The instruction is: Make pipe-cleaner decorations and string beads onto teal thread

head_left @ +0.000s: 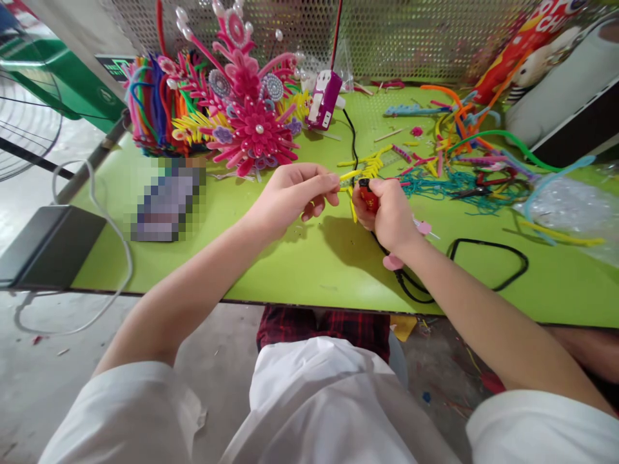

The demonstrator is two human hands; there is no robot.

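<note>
In my head view, my left fingers [329,183] pinch a yellow strip [350,174] near twelve o'clock; my right fingers [360,207] clutch a red lighter [369,198] at its four o'clock. Lighting this close could singe strip or skin.

The person wears a loose white shirt [329,406] of thin, plain cloth, with soft grey shadows in its folds and creases across the front. Its short sleeves are wide: the left sleeve [130,412] ends in a straight hem, with a crumpled flap of cloth at its inner side, and the right sleeve [536,425] looks smoother, with a curved hem. Below the sleeves the arms are bare, down to the bare left hand [294,196] and right hand [387,212]. Past the shirt's lower edge shows plaid clothing [290,325], deep red crossed with dark bands; whether trousers, shorts or a skirt cannot be told.
</note>
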